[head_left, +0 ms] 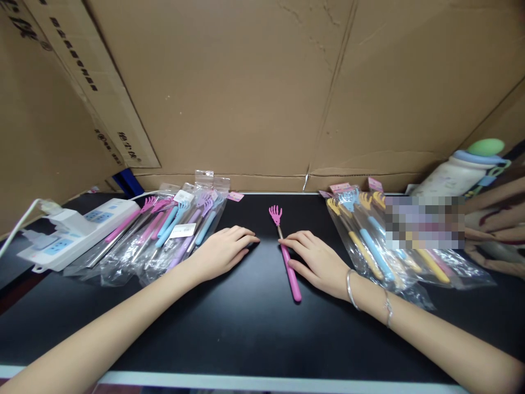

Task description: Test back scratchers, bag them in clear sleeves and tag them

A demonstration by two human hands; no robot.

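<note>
A pink back scratcher point(287, 257) with a claw head lies unwrapped on the black table point(246, 323), handle toward me. My right hand point(315, 260) rests palm down beside it, fingertips touching the handle, fingers loosely stretched. My left hand point(223, 251) lies flat on the table a little to the left, fingers out, holding nothing. A pile of bagged scratchers point(172, 230) in pink, blue and purple sits just left of my left hand. Another pile of bagged scratchers point(377, 246) in yellow and blue lies right of my right wrist.
A white power strip point(77, 232) with a cable sits at the far left. Cardboard sheets point(254, 87) wall off the back. A white bottle point(459, 175) with a green cap lies at the right rear, beside a blurred patch and some other items.
</note>
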